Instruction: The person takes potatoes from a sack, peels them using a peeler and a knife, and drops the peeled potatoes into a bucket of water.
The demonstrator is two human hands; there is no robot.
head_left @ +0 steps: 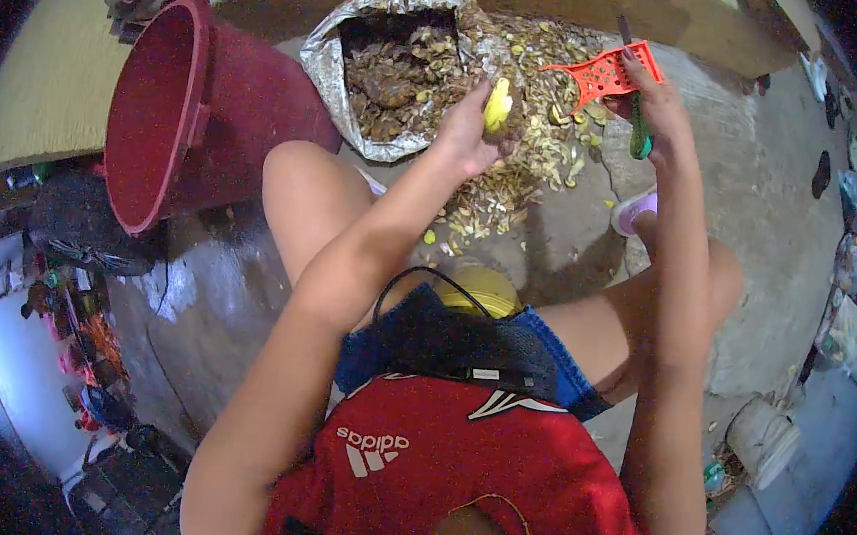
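In my left hand (469, 136) is a yellow, peeled-looking piece of produce (498, 105); its exact kind I cannot tell. The fingers curl round its near side, above a heap of peelings. My right hand (664, 113), farther right, is closed round a green-handled knife (640, 133). A dark, narrow blade end shows beyond an orange perforated plastic tool (611, 76), which the same hand also holds; how the two lie together in the fingers is partly hidden. Left of my left hand stands an open white sack (322, 56) holding brown peelings (386, 91).
Loose brown and yellow peelings (529, 180) cover the floor between my feet. A large red tub (252, 96) lies tilted at the left, beside the sack. Between my thighs a yellow container (482, 286) partly shows. Bags (850, 272) line the right edge.
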